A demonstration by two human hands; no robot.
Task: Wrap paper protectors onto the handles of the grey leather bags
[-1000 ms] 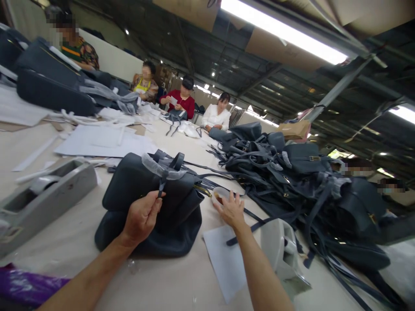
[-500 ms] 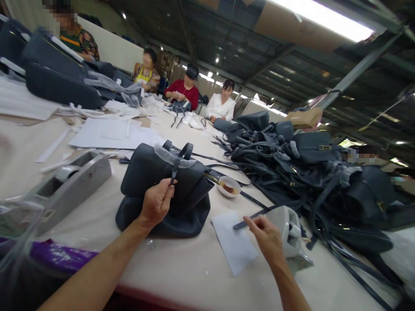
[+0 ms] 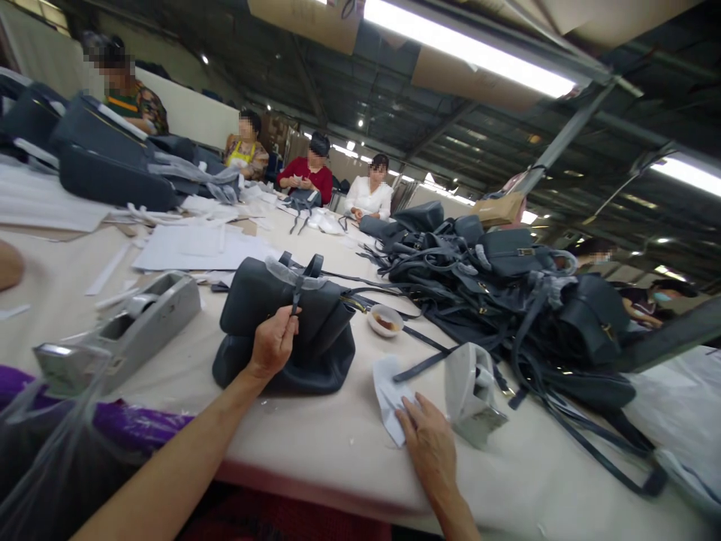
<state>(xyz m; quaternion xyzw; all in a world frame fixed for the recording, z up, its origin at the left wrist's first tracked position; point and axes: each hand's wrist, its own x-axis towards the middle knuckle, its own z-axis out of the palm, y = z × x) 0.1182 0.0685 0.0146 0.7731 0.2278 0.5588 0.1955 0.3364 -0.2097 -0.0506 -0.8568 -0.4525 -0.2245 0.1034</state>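
The dark bag (image 3: 324, 334) stands near the centre of the frame, between 2 grey tape dispensers (image 3: 152, 323). The left hand (image 3: 274, 343) is closed on its strap (image 3: 296, 297). Lower right of centre, the right hand (image 3: 429, 442) has fingers on white paper (image 3: 387, 392); whether it pinches this, I cannot tell.

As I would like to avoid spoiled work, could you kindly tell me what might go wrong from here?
The small, round white bowl with brown contents sits close beside the dark blue-grey leather-like bag, which the left hand holds by a narrow dark strap; moving the bag could tip the bowl.

The right hand touches a creased white paper sheet, overlapped by a long, flat dark strip; pulling the sheet might drag the strip.
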